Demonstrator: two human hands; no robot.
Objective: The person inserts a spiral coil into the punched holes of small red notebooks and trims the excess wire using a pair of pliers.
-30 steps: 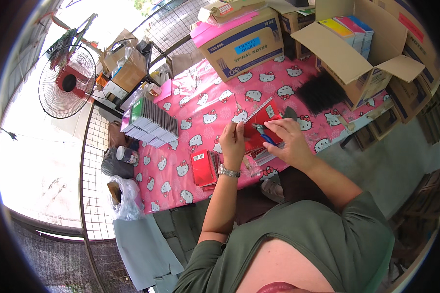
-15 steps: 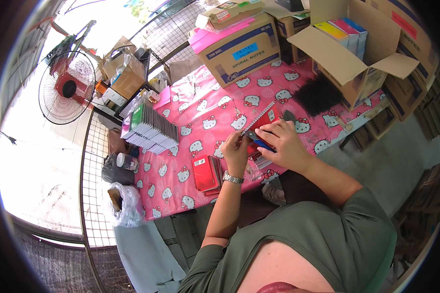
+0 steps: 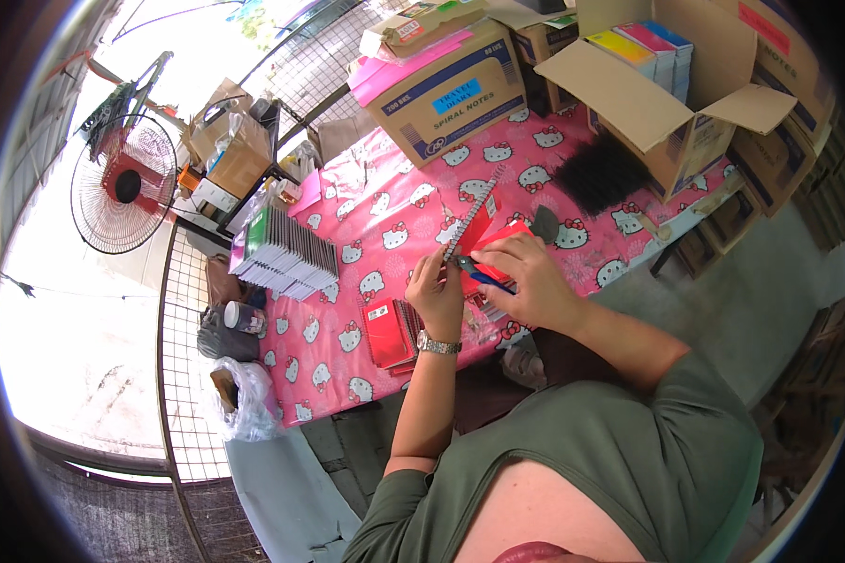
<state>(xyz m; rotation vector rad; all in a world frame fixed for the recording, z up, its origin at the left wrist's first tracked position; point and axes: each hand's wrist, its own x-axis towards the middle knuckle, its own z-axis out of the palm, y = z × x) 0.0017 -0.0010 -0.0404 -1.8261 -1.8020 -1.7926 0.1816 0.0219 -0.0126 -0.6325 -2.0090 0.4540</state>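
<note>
A red-covered spiral notebook (image 3: pixel 480 221) is tilted up over the table, its wire coil running along the left edge. My left hand (image 3: pixel 436 293) pinches the near end of that coil. In my right hand (image 3: pixel 532 280) is a pair of blue-handled pliers (image 3: pixel 486 278), with the jaws at the coil end beside my left fingertips. More red covers (image 3: pixel 507 236) lie under and beside my right hand, partly hidden by it. Just left of my left wrist rests a small stack of red spiral notebooks (image 3: pixel 389 333).
Tall rows of spiral notebooks (image 3: pixel 286 251) stand at the table's left. A bundle of black coils (image 3: pixel 603 178) lies before an open carton (image 3: pixel 671 141) of colourful notebooks. A closed carton (image 3: pixel 455 94) is at the back, a fan (image 3: pixel 125 186) at far left, a plastic bag (image 3: pixel 246 399) near left.
The notebook's coil edge has swung steeper and rises higher from the table. Both hands have shifted slightly left with it, and the pliers remain at the coil's near end.
</note>
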